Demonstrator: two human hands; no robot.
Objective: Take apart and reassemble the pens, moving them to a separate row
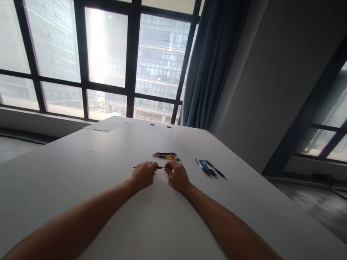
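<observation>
Two bare arms reach out over the white table [155, 229]. The left hand [143, 174] and the right hand [178, 176] rest close together on it, not touching each other. Both hands are curled almost shut. Between them they hold one thin black pen [159, 167]. The left hand wraps the middle of the pen, and a bit of the pen sticks out past it on the left side. The right hand pinches the other end with its fingertips.

The pen lies flat, just above the table. Its long line runs from left to right, across the person. Which end is the tip is too small to tell.

To do this well, I think the hands should keep the pen level and pull or twist gently along that left-to-right line, so it does not slip or bend.

A little farther off lies a small bunch of pens [165, 155], one with yellow on it. To the right lies another bunch of pens [209, 168], some blue and some black, pointing slantways.

At the far edge of the table lie some sheets of paper [111, 124]. Behind that are big windows [108, 46] and a blue curtain [216, 55].
</observation>
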